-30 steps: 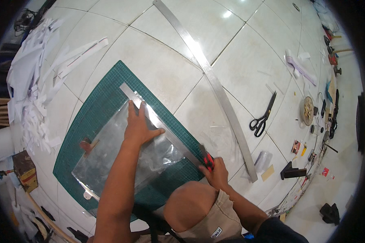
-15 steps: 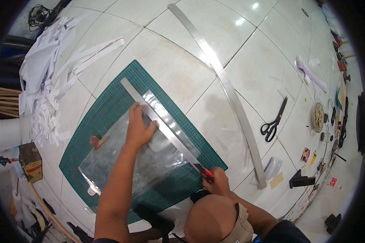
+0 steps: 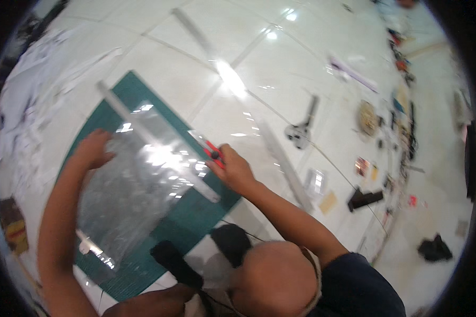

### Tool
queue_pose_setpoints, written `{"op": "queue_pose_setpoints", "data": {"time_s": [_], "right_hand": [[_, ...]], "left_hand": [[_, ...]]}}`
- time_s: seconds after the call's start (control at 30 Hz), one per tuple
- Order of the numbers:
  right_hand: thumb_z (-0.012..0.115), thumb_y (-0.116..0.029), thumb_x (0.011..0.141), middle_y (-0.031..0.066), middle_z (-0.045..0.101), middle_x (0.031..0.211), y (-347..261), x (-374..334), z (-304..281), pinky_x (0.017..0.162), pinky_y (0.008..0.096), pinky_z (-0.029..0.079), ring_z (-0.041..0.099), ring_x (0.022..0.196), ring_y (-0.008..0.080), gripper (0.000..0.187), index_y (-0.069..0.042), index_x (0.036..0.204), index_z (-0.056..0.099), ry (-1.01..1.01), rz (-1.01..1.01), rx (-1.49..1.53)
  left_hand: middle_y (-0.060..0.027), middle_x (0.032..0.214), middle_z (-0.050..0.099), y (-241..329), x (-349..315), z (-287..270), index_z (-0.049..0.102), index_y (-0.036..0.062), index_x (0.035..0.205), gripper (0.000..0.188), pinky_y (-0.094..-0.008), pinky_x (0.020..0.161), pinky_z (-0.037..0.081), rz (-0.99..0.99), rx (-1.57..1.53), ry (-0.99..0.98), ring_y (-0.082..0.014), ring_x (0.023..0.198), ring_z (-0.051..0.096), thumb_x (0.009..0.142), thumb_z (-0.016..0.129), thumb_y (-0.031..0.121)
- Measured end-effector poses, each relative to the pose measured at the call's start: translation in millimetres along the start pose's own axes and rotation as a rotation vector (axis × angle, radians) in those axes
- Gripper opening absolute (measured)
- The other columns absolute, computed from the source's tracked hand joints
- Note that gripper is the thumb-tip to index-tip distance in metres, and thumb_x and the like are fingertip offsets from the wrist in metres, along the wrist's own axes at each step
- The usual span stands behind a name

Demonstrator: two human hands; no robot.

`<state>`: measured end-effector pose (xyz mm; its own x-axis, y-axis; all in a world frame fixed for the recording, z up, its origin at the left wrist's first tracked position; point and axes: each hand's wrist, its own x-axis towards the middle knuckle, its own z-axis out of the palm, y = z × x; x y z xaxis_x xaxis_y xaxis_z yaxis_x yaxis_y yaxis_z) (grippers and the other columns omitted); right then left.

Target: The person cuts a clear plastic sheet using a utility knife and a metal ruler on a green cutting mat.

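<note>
Left hand (image 3: 94, 150) at the sheet's (image 3: 127, 185) ten-o'clock edge, blurred; cannot tell whether pinching or loose. Sheet at four o'clock from there, on mat (image 3: 185, 224), likely as protective backing. Across sheet, ruler (image 3: 158, 145), perhaps as straightedge. Knife (image 3: 213, 154) gripped in right hand (image 3: 236, 170), sheet at nine o'clock.
</note>
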<state>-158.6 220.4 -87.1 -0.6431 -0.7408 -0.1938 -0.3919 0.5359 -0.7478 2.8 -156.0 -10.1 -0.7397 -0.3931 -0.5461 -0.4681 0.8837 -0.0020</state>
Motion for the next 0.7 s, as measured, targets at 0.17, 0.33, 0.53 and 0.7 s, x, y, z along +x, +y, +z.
{"op": "queue_pose_setpoints", "data": {"time_s": [0.17,0.33,0.53,0.7], "right_hand": [[0.064,-0.028,0.092,0.0196,0.060,0.102,52.9,-43.3,-3.2,0.081,0.0510,0.050,0.062,0.095,0.0402,0.030,-0.007,0.110,0.053,0.179,0.094,-0.163],[0.067,-0.030,0.090,0.0165,0.062,0.105,75.6,-87.1,-35.9,0.087,0.0476,0.049,0.062,0.098,0.0357,0.038,-0.008,0.120,0.058,0.256,0.028,-0.282],[0.069,-0.039,0.089,0.0163,0.069,0.112,200.0,-161.0,-115.3,0.086,0.0406,0.052,0.067,0.099,0.0314,0.053,-0.001,0.125,0.058,0.827,0.675,-0.063],[0.081,-0.065,0.072,0.0232,0.072,0.089,330.6,-333.7,-185.2,0.076,0.0451,0.053,0.067,0.080,0.0340,0.092,0.017,0.110,0.064,0.908,1.076,-0.383]], "left_hand": [[-0.0165,0.126,0.057,24.0,-12.7,-12.4,0.059,0.0036,0.121,0.051,-0.0440,0.099,0.048,0.125,-0.067,0.127,-0.0372,0.117,0.057,0.079,0.081,0.023],[-0.0173,0.126,0.058,71.6,13.8,31.8,0.058,0.0031,0.123,0.053,-0.0452,0.099,0.047,0.192,-0.162,0.204,-0.0376,0.117,0.057,0.081,0.080,0.025],[-0.0234,0.133,0.053,61.9,14.9,65.6,0.051,-0.0005,0.133,0.067,-0.0463,0.104,0.044,0.196,-0.203,0.312,-0.0396,0.125,0.052,0.083,0.079,0.033],[-0.0309,0.148,0.039,88.5,55.2,100.1,0.041,-0.0042,0.143,0.086,-0.0495,0.116,0.032,0.157,-0.412,0.453,-0.0456,0.139,0.037,0.083,0.077,0.044]]}}
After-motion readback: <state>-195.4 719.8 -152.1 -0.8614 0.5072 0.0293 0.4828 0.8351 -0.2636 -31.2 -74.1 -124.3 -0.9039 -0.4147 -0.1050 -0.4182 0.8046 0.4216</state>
